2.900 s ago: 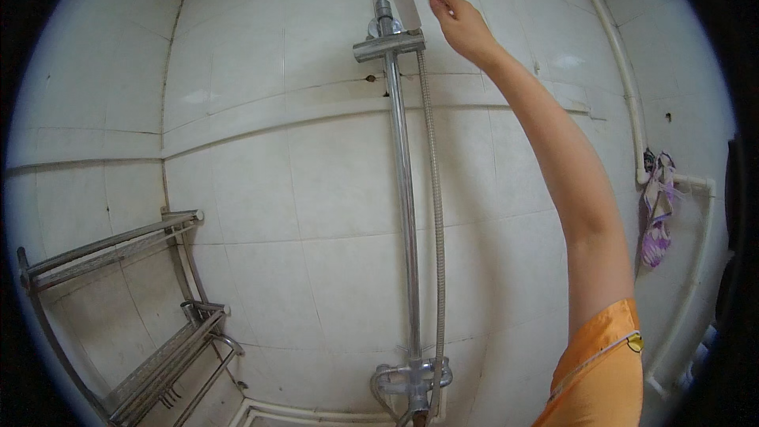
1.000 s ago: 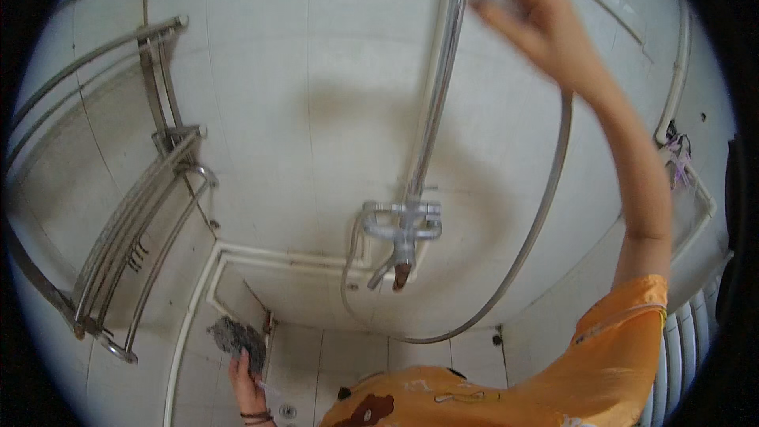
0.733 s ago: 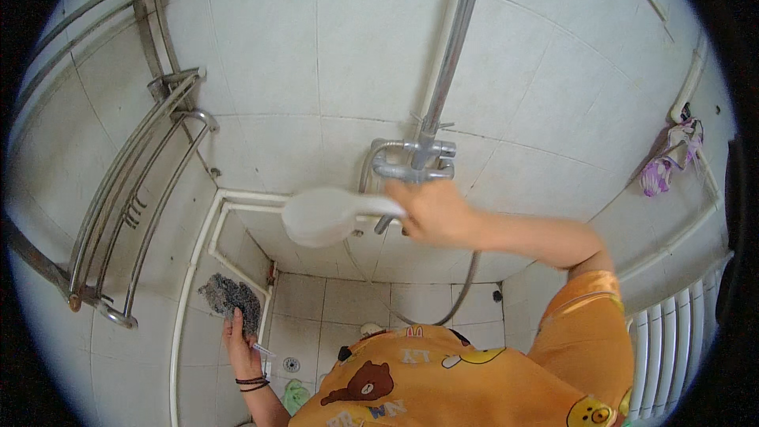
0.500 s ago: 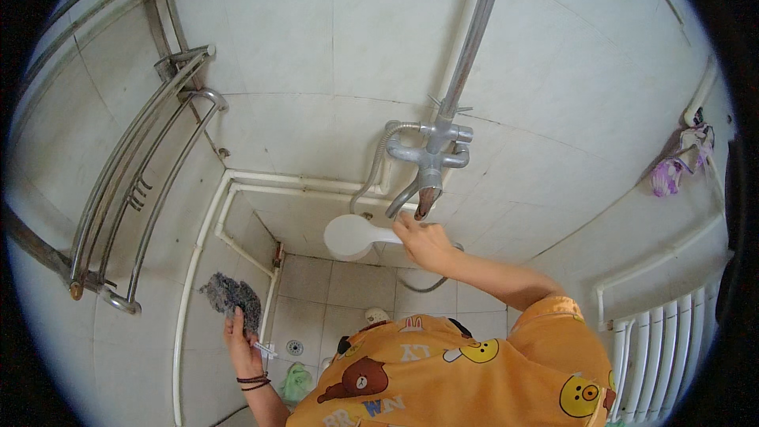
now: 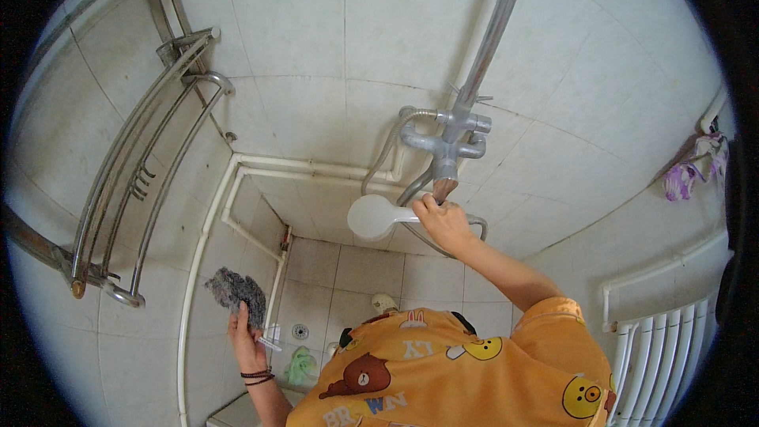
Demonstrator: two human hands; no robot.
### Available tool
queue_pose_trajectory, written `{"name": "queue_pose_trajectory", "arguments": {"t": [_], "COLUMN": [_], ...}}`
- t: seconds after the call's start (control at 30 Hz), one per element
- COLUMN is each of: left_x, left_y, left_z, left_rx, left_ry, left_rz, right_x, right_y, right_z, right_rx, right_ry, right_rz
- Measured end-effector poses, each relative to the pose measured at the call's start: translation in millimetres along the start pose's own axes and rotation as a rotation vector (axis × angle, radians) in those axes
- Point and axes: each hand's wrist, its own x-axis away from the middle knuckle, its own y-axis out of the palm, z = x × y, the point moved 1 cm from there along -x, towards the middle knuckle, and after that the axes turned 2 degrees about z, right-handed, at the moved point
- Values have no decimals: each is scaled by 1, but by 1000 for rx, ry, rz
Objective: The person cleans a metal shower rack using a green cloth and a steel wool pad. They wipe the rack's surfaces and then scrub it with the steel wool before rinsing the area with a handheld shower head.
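Observation:
My right hand (image 5: 444,221) grips the handle of a white handheld shower head (image 5: 371,217), whose round head points left. Just above it is the metal shower mixer (image 5: 449,142) on the tiled wall, with its hose hanging down. My left hand (image 5: 247,338) is closed around a dark grey, shaggy scrubber (image 5: 237,291), held up at the left. A short pale handle-like piece (image 5: 271,343) sticks out beside that palm; whether it belongs to the scrubber, I cannot tell. Water from the shower head cannot be made out.
A metal towel rack (image 5: 146,158) juts from the left wall. White pipes (image 5: 190,300) run along the walls low down. On the floor are a drain (image 5: 300,332) and a green bag-like item (image 5: 301,365). A white radiator (image 5: 660,368) stands right, and a purple-white cloth (image 5: 692,170) hangs far right.
The whole view has shifted, so the mixer and shower head appear slightly higher and further right. Both hands keep their holds, with little other movement.

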Motion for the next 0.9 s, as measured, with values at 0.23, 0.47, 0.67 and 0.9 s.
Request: {"name": "queue_pose_trajectory", "arguments": {"t": [0.23, 0.47, 0.67, 0.9], "left_x": [2, 7, 4, -3], "left_y": [-1, -1, -4, 6], "left_z": [-1, -1, -1, 3], "left_rx": [29, 105, 157, 140], "left_ry": [-1, -33, -45, -62], "left_rz": [-18, 10, 14, -47], "right_x": [2, 0, 16, 35], "right_y": [-2, -2, 0, -16], "right_z": [3, 6, 16, 15], "right_rx": [-23, -69, -8, -136], "right_ry": [-21, -40, -22, -32], "right_rz": [-49, -155, -168, -185]}}
